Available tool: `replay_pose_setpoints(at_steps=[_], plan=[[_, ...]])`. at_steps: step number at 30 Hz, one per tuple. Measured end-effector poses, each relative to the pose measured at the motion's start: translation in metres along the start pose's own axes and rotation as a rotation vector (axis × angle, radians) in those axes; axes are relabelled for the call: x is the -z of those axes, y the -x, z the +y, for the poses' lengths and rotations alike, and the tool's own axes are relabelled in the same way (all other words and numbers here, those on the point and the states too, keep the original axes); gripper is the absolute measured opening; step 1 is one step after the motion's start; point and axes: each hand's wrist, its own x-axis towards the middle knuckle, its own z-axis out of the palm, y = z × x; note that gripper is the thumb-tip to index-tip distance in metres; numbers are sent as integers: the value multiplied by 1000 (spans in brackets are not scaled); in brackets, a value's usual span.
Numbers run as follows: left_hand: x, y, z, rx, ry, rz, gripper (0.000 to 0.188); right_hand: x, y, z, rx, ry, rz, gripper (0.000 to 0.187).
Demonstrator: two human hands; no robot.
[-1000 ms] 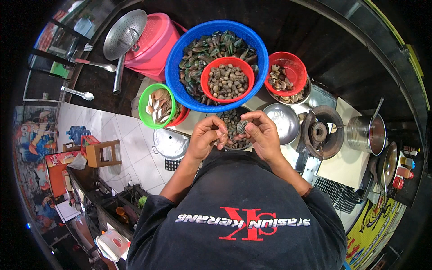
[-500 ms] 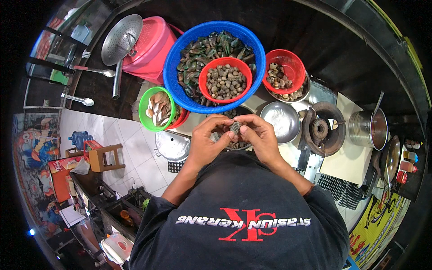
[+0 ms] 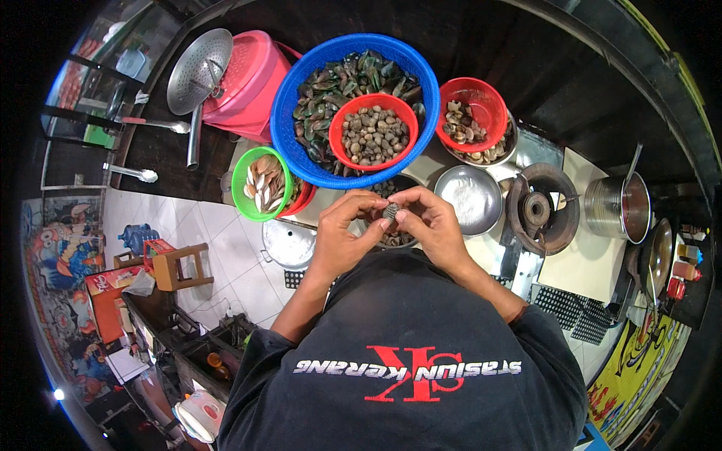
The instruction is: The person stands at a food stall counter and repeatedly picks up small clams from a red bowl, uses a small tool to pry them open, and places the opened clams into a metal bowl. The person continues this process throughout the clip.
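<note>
A small grey ribbed cockle point(image 3: 391, 211) is pinched between the fingertips of both my hands. My left hand point(image 3: 347, 228) grips it from the left, thumb and fingers closed. My right hand point(image 3: 427, 227) closes on it from the other side, thumb pressed near its edge. Beneath them a round pan with more cockles point(image 3: 396, 239) is largely hidden. Just beyond the hands stands a blue basket point(image 3: 281, 143) of green mussels point(image 3: 316, 98). A red basket point(image 3: 411, 114) full of cockles point(image 3: 374, 137) sits on those mussels.
To the left is a green basket point(image 3: 239, 188) of pale clams. A red bowl point(image 3: 490, 105) of shells sits at the far right, near a metal bowl point(image 3: 468, 199). Further right are a burner point(image 3: 536, 214) and a steel pot point(image 3: 605, 208). A perforated ladle point(image 3: 197, 71) rests by a pink bucket point(image 3: 252, 86).
The cockle stays between my fingertips, with only a slight shift of the fingers. The whole view has moved a little.
</note>
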Motion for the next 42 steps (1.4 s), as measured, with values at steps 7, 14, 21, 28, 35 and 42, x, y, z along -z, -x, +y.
replay_pose_setpoints(at_steps=[7, 14, 21, 28, 35, 42], plan=[[-3, 0, 0, -2, 14, 12, 24, -1, 1, 4, 31, 27, 22, 19], [-7, -1, 7, -103, -180, 19, 25, -3, 4, 7, 114, 172, 97, 18], [-10, 3, 3, -156, -262, 63, 27, -5, 5, 14, 159, 212, 116, 19], [-12, 5, -1, -129, -184, 89, 26, -2, 5, 12, 134, 178, 64, 18], [-11, 6, 4, -179, -252, 67, 30, -1, 5, 13, 73, 101, 21, 16], [-11, 7, 8, -220, -311, 67, 29, -6, 8, 11, 33, 57, 53, 14]])
